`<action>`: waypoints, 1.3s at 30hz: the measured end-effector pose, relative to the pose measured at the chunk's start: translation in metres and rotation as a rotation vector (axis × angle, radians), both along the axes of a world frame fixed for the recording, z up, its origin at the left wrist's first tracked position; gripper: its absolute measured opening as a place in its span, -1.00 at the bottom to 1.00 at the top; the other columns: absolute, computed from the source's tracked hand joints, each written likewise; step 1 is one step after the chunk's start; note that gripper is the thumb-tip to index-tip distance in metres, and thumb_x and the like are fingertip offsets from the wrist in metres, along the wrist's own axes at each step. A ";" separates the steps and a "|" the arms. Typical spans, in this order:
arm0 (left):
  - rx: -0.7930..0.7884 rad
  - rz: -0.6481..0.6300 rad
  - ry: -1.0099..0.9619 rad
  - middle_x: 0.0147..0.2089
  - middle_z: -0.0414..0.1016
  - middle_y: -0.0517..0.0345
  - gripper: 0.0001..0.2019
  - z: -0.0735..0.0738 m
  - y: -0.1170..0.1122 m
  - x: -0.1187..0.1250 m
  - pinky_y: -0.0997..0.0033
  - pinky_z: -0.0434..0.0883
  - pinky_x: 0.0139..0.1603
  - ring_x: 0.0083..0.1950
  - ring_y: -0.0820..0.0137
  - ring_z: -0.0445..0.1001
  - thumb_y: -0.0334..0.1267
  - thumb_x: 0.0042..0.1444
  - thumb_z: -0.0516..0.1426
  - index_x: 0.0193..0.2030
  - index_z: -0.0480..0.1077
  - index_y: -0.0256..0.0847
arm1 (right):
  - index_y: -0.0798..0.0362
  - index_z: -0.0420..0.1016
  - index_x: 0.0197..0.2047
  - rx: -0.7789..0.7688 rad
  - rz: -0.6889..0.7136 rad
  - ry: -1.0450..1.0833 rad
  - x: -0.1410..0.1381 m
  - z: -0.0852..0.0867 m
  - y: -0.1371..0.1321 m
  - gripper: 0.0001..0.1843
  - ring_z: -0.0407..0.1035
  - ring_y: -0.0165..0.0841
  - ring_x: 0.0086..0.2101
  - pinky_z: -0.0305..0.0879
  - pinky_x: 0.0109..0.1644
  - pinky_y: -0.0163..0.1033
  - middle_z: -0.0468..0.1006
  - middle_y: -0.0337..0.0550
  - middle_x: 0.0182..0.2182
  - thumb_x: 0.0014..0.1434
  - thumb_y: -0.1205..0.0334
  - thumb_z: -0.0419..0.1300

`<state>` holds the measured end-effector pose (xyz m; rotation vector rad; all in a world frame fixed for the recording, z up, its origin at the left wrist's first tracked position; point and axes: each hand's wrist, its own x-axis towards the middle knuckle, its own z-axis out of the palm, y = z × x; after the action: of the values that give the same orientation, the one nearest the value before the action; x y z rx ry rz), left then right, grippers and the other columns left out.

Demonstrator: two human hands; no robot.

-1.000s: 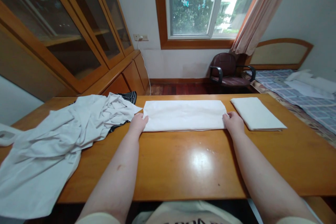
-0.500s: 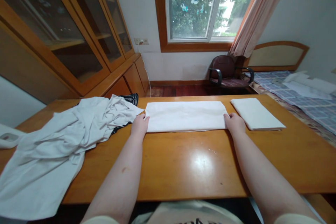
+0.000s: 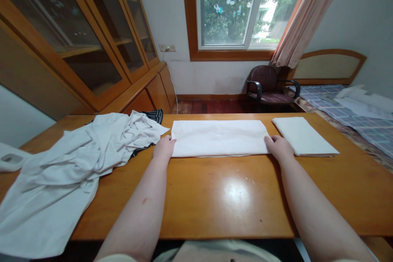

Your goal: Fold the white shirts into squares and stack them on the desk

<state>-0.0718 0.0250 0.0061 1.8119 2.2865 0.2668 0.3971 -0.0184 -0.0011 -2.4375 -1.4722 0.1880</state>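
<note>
A long folded white cloth (image 3: 219,138) lies flat across the wooden table in front of me. My left hand (image 3: 164,147) is closed on its left end, thumb on top and the other fingers partly hidden. At the opposite end, my right hand (image 3: 280,147) pinches the right edge near the front corner. Just beyond that hand rests a neatly folded white cloth (image 3: 303,136), a thicker rectangle. To the left of my left hand spreads a crumpled heap of white cloth (image 3: 82,159), with a black striped fabric (image 3: 155,115) showing from under it.
The wooden table (image 3: 215,196) reaches from side to side. A white object (image 3: 12,157) stands at its left edge, partly cut off. Beyond are a glass-door cabinet (image 3: 107,69), a brown armchair (image 3: 265,84), a window (image 3: 233,8) and a bed (image 3: 362,102) with a checked cover.
The view has shifted slightly. Both hands stay at the ends of the long folded cloth, and the right hand's fingers have moved a little at its edge.
</note>
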 end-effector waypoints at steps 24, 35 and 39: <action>-0.004 0.058 -0.011 -0.09 0.52 -0.19 -0.73 -0.006 0.009 -0.003 0.23 0.37 -0.14 -0.05 0.09 0.49 -0.18 0.18 0.00 -0.10 0.40 -0.23 | 0.10 0.53 -0.26 -0.094 -0.084 -0.052 -0.001 -0.005 0.009 -0.51 0.46 -0.10 -0.32 0.31 -0.28 -0.10 0.56 0.15 -0.35 0.14 -0.13 0.00; 0.350 -0.111 0.078 0.12 0.38 -0.17 -0.61 0.009 -0.013 0.027 0.17 0.28 0.13 0.14 0.12 0.34 -0.13 0.21 -0.06 0.06 0.36 -0.27 | 0.15 0.49 -0.09 0.236 -0.048 -0.040 0.003 0.009 -0.007 -0.45 0.43 -0.11 -0.17 0.30 -0.13 -0.09 0.56 0.17 -0.21 0.28 -0.01 -0.19; 0.290 -0.491 0.133 0.40 0.00 0.01 -0.51 0.001 -0.019 0.056 0.09 -0.08 0.36 0.40 0.13 -0.05 -0.04 0.20 -0.01 0.24 0.24 -0.12 | 0.11 0.37 0.12 0.285 0.481 -0.119 -0.036 -0.001 -0.002 -0.51 0.21 -0.15 0.14 0.08 0.21 -0.06 0.33 0.09 0.17 0.23 0.03 0.00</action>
<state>-0.0154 0.0061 0.0069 2.5305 1.8665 0.4178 0.3607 -0.0204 -0.0023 -1.8716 -1.9677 -0.0691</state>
